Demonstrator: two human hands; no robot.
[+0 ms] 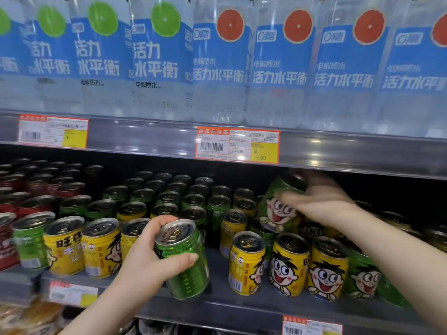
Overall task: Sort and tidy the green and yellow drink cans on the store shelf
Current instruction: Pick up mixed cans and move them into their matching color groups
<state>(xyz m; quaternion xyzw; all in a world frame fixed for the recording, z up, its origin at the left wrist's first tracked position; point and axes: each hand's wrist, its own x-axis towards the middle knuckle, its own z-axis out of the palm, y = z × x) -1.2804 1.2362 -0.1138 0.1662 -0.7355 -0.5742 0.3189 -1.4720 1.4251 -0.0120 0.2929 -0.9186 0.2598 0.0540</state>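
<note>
At the front of the grey shelf (217, 296), the left hand (150, 259) is gripping a tilted green metal drink can (186, 267), and the right hand (324, 201) is holding a second green can (275, 213) above the yellow cartoon-printed cans (290, 264). If this raised can is slipping, it may be knocking them over.

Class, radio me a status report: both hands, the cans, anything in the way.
Left hand grips tilted green can at shelf front. Right hand holds second green can raised over yellow cans. Upper shelf edge close above it; front row mixed.
</note>
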